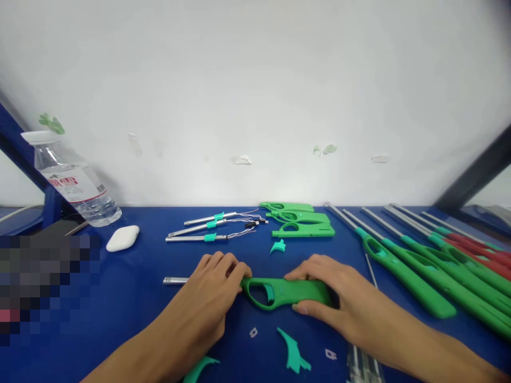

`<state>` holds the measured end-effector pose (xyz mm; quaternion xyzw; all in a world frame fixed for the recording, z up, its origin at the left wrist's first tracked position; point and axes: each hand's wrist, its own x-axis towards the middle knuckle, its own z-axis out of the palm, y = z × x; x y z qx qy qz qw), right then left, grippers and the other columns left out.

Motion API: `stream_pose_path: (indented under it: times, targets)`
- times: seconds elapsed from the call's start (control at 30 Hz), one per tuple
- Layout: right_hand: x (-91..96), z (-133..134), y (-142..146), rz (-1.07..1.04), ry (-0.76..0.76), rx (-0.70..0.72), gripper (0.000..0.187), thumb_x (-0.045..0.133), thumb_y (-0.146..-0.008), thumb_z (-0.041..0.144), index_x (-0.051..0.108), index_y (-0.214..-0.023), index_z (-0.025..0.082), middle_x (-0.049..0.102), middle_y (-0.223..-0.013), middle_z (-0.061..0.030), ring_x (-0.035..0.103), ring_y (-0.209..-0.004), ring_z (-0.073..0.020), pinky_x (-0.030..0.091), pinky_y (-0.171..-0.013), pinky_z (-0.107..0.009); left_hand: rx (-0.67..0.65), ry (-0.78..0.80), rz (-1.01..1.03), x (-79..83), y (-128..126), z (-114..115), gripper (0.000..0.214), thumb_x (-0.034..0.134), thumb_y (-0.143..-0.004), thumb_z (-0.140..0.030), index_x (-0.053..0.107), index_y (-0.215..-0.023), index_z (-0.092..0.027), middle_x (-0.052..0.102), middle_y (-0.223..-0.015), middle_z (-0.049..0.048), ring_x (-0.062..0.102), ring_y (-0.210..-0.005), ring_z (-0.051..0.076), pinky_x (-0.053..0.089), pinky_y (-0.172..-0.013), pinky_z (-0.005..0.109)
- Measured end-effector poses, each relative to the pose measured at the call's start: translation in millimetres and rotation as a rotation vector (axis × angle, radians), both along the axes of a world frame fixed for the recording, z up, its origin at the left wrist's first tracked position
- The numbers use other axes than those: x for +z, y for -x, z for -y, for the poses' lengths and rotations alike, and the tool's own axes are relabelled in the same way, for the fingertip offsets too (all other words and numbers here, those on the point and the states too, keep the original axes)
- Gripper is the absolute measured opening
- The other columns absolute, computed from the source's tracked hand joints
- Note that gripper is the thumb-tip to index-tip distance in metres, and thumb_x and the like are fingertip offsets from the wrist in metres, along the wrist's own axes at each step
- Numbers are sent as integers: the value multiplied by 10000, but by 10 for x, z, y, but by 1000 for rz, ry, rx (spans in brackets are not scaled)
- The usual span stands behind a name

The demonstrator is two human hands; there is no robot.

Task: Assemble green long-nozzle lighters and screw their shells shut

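A green long-necked lighter (295, 291) lies crosswise just in front of me, with its silver tube pointing left and a teal trigger (270, 293) in its loop. My left hand (217, 290) is closed around the neck where tube and handle meet, hiding that joint. My right hand (331, 292) grips the handle's right end, thumb on the near side and fingers on the far side. Below the lighter lie a loose teal trigger piece (293, 351) and small pale clips (253, 332). Another teal piece (199, 369) is partly covered by my left forearm.
Behind are silver tubes with wires (207, 229), green handle shells (305, 230) and a teal piece (278, 246). Finished-looking green lighters (415, 282) and red ones (475, 247) lie at right. A water bottle (75, 181) and white case (123, 238) stand left.
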<state>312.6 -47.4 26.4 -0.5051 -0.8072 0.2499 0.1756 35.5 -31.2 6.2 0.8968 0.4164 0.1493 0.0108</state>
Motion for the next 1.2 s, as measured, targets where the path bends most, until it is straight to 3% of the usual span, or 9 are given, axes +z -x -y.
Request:
stream_pose_path:
  times: [0.1, 0.3, 0.47, 0.57, 0.67, 0.87, 1.0, 1.2]
  targets:
    - [27, 15, -16, 19, 6, -9, 313, 677, -966, 398, 649, -1269, 328, 711, -1200, -42, 654, -1106, -289, 503, -972, -463, -12, -45, 40, 55, -14, 14, 371, 393, -975, 24, 615, -1131, -229, 642, -1073, 53, 557, -942, 250, 430, -835, 405]
    - [169, 43, -67, -3, 25, 16, 307, 509, -1044, 533, 663, -1220, 334, 736, -1101, -17, 667, -1052, -271, 512, -940, -441, -88, -146, 184, 195, 8, -10, 272, 473, -1039, -74, 607, -1218, -228, 656, -1098, 59, 579, -1024, 252, 471, -918, 429]
    - [225, -30, -167, -30, -33, -24, 361, 496, -1032, 578, 718, -1181, 334, 768, -1075, -12, 708, -964, -270, 561, -856, -407, 68, -223, 140, 192, 147, -101, 585, 732, -937, -201, 493, -1471, -217, 613, -1346, 130, 548, -1234, 350, 468, -1032, 575]
    - [236, -69, -230, -49, -118, -78, 364, 531, -1002, 605, 764, -1125, 354, 795, -1066, -11, 731, -884, -271, 595, -757, -393, 101, -211, 155, 170, 227, -183, 336, 637, -981, -148, 621, -1314, -192, 697, -1181, 105, 636, -1094, 307, 525, -962, 530]
    - [246, -62, -254, -45, -171, -69, 351, 551, -988, 609, 789, -1084, 371, 813, -1041, -9, 752, -869, -274, 609, -680, -371, 29, -196, 152, 182, 219, -200, 208, 541, -1034, -135, 687, -1166, -204, 728, -1085, 69, 664, -1008, 259, 547, -911, 456]
    - [254, -7, -204, 48, -236, -6, 323, 576, -1001, 540, 795, -1109, 328, 819, -1091, -17, 775, -940, -279, 635, -701, -355, -138, -140, 83, 234, 98, -59, 226, 414, -1087, -150, 622, -1174, -165, 696, -1059, 85, 633, -933, 251, 540, -820, 393]
    - [164, 25, -210, 50, -378, -2, 321, 603, -992, 493, 769, -1205, 319, 815, -1143, -21, 781, -988, -269, 656, -822, -382, -161, -170, 90, 240, 115, -5, 207, 373, -1083, -128, 563, -1152, -174, 673, -959, 54, 610, -842, 244, 498, -767, 381]
    - [25, 115, -244, 58, -490, -3, 356, 607, -985, 462, 754, -1255, 282, 819, -1140, -53, 796, -964, -269, 681, -801, -370, -86, 22, 2, 293, 117, 91, 250, 343, -987, -41, 527, -957, -207, 608, -846, 30, 569, -735, 246, 394, -652, 361]
